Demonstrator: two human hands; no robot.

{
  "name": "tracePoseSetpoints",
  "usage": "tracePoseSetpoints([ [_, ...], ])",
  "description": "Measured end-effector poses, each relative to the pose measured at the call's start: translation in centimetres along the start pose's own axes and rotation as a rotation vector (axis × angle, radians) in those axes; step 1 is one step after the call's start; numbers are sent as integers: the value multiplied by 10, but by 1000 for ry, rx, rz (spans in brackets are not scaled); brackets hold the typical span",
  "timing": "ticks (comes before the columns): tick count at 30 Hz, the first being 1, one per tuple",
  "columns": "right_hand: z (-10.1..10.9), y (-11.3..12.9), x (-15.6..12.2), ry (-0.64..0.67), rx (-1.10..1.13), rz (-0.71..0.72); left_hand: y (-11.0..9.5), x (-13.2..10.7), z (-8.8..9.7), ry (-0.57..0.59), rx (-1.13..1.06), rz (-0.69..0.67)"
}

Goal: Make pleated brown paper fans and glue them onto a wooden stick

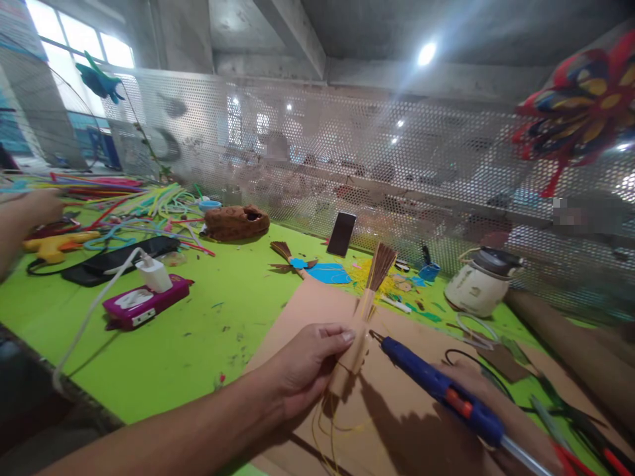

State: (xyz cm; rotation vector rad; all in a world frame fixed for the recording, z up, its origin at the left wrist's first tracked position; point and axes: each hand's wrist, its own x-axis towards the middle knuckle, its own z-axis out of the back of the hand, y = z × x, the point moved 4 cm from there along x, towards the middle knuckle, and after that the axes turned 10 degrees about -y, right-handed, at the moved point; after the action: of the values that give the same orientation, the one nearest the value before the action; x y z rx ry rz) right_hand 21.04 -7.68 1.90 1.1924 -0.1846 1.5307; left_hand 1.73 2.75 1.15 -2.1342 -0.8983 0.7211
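My left hand [317,354] pinches a small brown paper roll [342,377], tilted over the table, with thumb and fingers. A fringed brown bundle [381,264] sticks out of its upper end, and thin yellow strings [333,423] hang below. In my right hand [489,390] is a blue glue gun [431,377] with an orange-red switch and a pale stick at its back. Its dark nozzle points at the roll's right side, very close to it; I cannot tell whether they touch. Beyond the roll lies a similar fringed piece with a blue flower [298,263].
Brown paper [278,344] covers part of the green table [213,350]. A purple power strip [146,301], phone [342,233], brown pouch-like object [235,223], white pot [479,284] and yellow shreds [364,277] stand around. Another person's hand [37,208] is at far left; pliers-like tools lie right.
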Motion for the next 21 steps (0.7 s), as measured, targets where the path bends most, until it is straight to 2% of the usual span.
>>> tracePoseSetpoints([
  [5, 0, 4, 0, 3, 22, 45, 0, 0, 0, 1, -10, 3],
  [14, 3, 14, 2, -11, -73, 9, 1, 3, 4, -27, 27, 0],
  [21, 10, 21, 3, -20, -158, 32, -1, 3, 2, -17, 58, -17],
])
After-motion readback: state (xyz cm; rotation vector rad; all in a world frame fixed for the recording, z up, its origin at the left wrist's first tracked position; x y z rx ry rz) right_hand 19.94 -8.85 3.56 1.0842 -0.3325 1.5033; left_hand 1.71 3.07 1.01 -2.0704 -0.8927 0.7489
